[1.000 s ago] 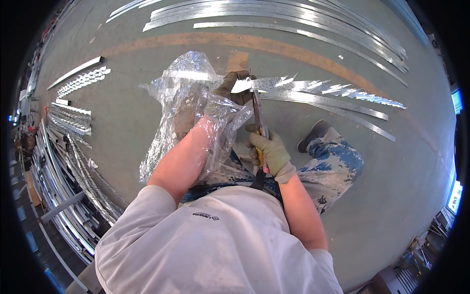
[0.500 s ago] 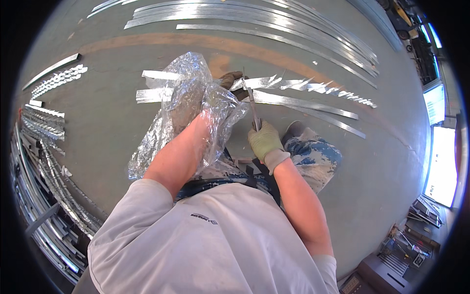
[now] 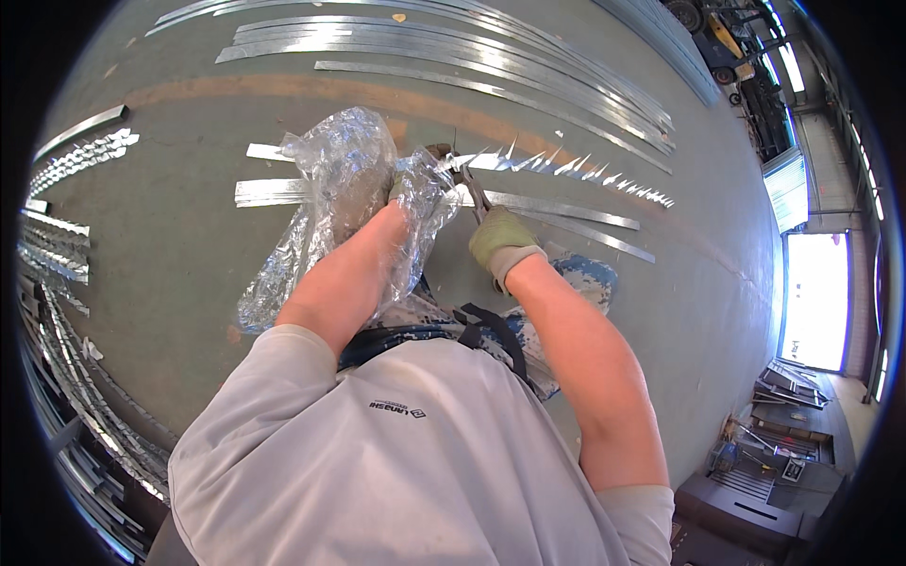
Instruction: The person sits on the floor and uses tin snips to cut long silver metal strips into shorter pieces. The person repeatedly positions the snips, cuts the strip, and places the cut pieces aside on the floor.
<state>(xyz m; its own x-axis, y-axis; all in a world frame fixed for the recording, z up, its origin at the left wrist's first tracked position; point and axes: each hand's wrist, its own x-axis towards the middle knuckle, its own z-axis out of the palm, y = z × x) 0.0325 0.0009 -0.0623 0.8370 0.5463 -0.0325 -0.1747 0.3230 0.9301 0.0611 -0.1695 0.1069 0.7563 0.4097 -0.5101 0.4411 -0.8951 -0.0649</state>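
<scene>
My right hand (image 3: 503, 238), in a pale green work glove, is wrapped round the handles of tin snips (image 3: 477, 195). The jaws of the snips are at a shiny metal strip (image 3: 538, 162) whose right part has a row of bent-up pointed tabs. Gloved too, my left hand (image 3: 439, 151) is closed on that strip just left of the jaws; some of its fingers are hidden. Crumpled clear plastic film (image 3: 349, 141) covers my left leg and hangs partly over the left wrist. Flat metal strips (image 3: 566, 209) lie just below the tabbed one.
Long flat metal strips (image 3: 425, 45) lie in a group beyond my hands. Toothed strips and channels (image 3: 71, 255) are heaped on the left. A forklift (image 3: 722, 42) stands far right, with a bright doorway (image 3: 813, 302) below it. Machinery (image 3: 755, 500) is at lower right.
The view has turned, so the scene sits further left. The snips, upright before, now lean left with their jaws at the strip. Several tabs stand up more steeply.
</scene>
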